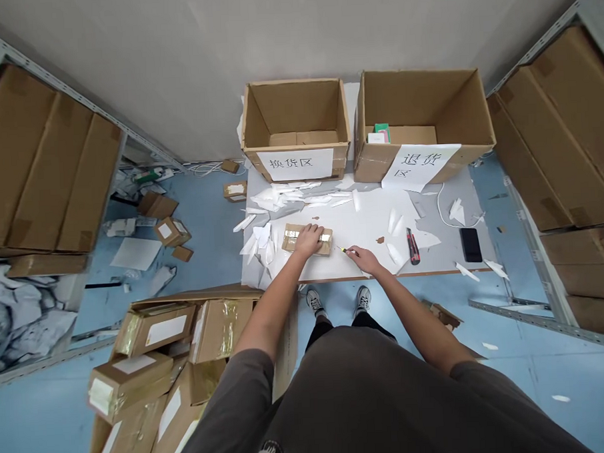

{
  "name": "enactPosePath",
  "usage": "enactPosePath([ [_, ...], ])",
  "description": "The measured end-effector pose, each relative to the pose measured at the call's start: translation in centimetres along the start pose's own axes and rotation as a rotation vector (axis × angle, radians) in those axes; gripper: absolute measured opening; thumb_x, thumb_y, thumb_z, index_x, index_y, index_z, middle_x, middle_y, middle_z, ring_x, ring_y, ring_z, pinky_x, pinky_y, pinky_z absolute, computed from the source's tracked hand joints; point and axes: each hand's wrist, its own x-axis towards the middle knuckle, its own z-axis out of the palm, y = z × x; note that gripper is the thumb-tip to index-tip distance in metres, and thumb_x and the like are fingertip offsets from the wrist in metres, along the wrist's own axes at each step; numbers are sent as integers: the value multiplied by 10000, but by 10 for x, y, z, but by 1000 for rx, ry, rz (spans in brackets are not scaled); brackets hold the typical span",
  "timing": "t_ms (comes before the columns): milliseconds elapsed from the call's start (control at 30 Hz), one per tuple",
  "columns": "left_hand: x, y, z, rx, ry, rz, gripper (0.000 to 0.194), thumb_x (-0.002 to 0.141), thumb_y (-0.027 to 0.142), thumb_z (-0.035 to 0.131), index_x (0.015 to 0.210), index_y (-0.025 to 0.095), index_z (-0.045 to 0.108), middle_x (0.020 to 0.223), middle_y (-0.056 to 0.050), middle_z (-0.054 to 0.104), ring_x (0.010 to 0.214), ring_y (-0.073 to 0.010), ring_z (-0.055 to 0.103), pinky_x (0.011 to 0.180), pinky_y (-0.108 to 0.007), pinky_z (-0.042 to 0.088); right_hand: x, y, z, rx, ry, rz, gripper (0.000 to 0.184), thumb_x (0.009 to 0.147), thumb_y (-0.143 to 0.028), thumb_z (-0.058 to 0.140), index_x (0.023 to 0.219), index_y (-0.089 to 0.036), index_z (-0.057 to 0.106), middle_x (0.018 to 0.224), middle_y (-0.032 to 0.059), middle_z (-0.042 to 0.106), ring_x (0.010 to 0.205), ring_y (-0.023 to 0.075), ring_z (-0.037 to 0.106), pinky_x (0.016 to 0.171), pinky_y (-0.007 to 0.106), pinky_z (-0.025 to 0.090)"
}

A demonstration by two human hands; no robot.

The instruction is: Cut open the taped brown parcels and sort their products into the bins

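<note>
step: you were at the opening stage, by the look of it; small taped parcel [307,239] sealed, tape intact as far as could be seen.
parcel place: it lay flat on the white table [372,227], front-left part, near the edge closest to you, paper scraps [291,197] all around it.
left hand [308,238]: you had it palm down on top of the parcel, fingers spread and curled over it, pressing it to the table, not lifting.
right hand [365,259]: closed around a small yellow-tipped cutter [344,250], tip aimed left at the parcel's right end, just short of it, not touching.
arms: both reached forward and down from your body, left forearm straight to the parcel, right elbow out wide, wrist low over the table.
next move needs: probably blade tip onto the tape seam, shallow, away from your left fingers.
nearby: red-black knife [412,246] and dark phone [470,244] lay right of your right hand; two open cartons [295,123] at the back.
blade out or not: too small to tell.
</note>
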Motion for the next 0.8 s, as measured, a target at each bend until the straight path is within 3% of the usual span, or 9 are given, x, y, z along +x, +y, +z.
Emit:
enactPosePath([
  [133, -9, -5, 21, 14, 64, 35, 439, 1025, 232, 507, 1447, 149, 595, 1524, -224, 594, 1517, -354, 471, 1243, -536, 378, 6, -7, 2, -195, 46, -131, 309, 1048, -466, 570, 1258, -268, 682, 1218, 68, 727, 1121, 252, 659, 882, 324, 482],
  [300, -21, -10, 38, -37, 117, 22, 444, 1085, 309, 438, 1457, 137, 606, 1583, -236, 553, 1553, -358, 444, 1273, -578, 350, 19, -15, -6, -381, 55, -208, 328, 1085, -462, 547, 1333, -277, 656, 1214, 86, 687, 1160, 258, 616, 896, 323, 466],
  [500, -21, -9, 38, -178, 130, -10, 426, 1069, 307, 489, 1454, 183, 625, 1606, -204, 539, 1586, -327, 395, 1316, -588, 296, 30, -13, -14, -532, 60, -307, 347, 1106, -467, 506, 1318, -249, 671, 1199, 129, 650, 1120, 286, 574, 870, 348, 451],
  [800, -25, -6, 37, -249, 113, -41, 421, 1054, 312, 530, 1451, 209, 623, 1627, -186, 519, 1601, -324, 366, 1326, -607, 275, 40, -6, -12, -551, 71, -365, 407, 1117, -477, 458, 1378, -236, 658, 1202, 148, 640, 1118, 304, 540, 894, 369, 438],
])
